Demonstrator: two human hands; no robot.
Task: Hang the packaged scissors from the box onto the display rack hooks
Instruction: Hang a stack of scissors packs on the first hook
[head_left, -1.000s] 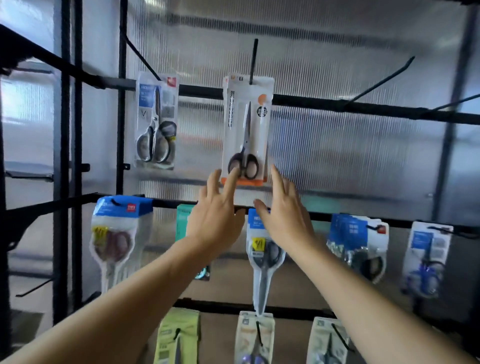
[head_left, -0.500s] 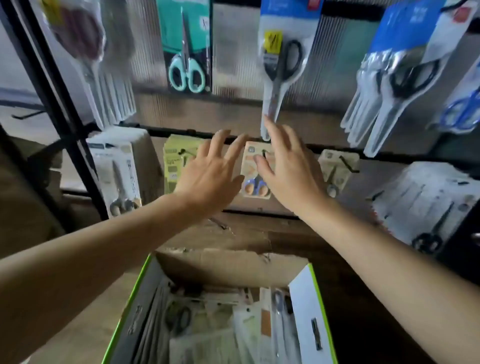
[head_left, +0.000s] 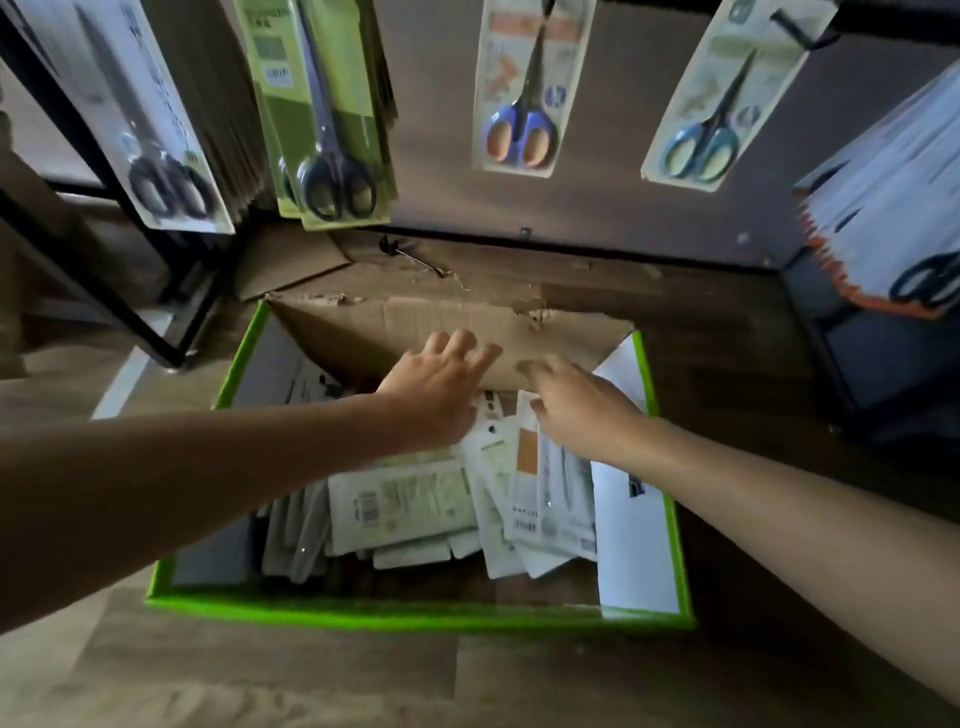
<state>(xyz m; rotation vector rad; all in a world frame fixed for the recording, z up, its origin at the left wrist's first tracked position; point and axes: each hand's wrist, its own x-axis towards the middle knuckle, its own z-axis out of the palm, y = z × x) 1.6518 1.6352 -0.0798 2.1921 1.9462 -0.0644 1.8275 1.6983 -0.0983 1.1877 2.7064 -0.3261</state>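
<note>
Both hands are over the green-rimmed cardboard box (head_left: 415, 618): left hand (head_left: 441, 387) and right hand (head_left: 584, 408), fingers spread, holding nothing. White carded scissor packs (head_left: 553, 499) lie heaped inside. I'd pinch the top one by its hanging-hole end, ready for a black rack hook (head_left: 800, 31).

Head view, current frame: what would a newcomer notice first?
The green-rimmed box sits on the floor mid-frame, with loose scissors packs piled inside. Both arms reach into it, the left hand and right hand with fingers spread over the packs at the far end, neither visibly gripping one. Along the top edge hang rack packs, notably the blue-handled scissors.
</note>
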